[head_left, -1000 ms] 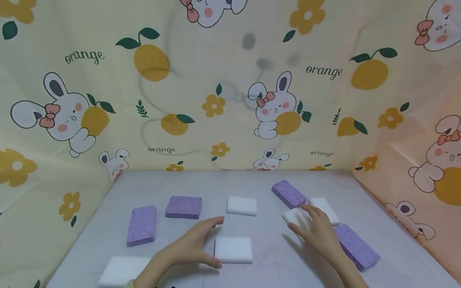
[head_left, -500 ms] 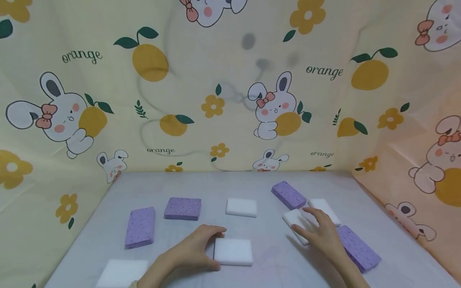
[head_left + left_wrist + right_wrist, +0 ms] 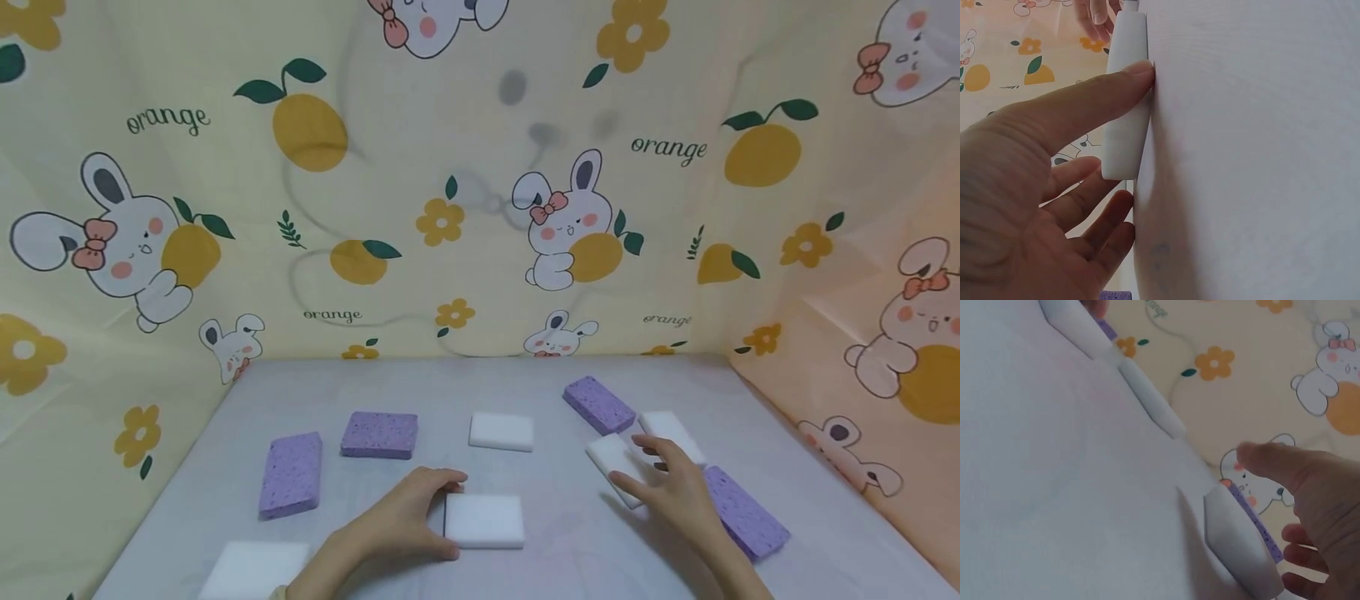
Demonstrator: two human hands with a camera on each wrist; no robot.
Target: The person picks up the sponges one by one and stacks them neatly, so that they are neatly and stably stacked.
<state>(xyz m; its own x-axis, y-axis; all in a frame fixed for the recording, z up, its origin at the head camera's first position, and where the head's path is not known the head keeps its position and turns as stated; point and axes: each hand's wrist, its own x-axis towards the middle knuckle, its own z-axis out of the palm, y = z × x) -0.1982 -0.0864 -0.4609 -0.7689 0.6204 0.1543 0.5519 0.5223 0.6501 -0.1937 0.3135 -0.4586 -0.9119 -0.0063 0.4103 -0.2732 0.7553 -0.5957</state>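
Note:
My left hand [image 3: 405, 521] grips a white sponge [image 3: 486, 522] at the front middle of the table, its thumb along the near edge and its fingers at the far left corner. In the left wrist view the thumb lies across the side of that sponge [image 3: 1124, 147]. Over to the right, my right hand [image 3: 675, 492] hovers with spread fingers above a slanted white sponge [image 3: 615, 467]. Its thumb stands apart from the white sponge [image 3: 1238, 544] in the right wrist view, and nothing is held there.
Two purple sponges [image 3: 291, 475] lie on the left of the pale table [image 3: 420, 383]. Others [image 3: 598, 404] are at the right, beside a white one [image 3: 670, 435]. More white sponges [image 3: 502, 431] lie at centre back and front left. Printed cloth [image 3: 450, 125] walls the table.
My left hand has closed in on the front middle white sponge, its fingers lowering to the far corner. My right hand has shifted slightly right and down, still over the slanted sponge.

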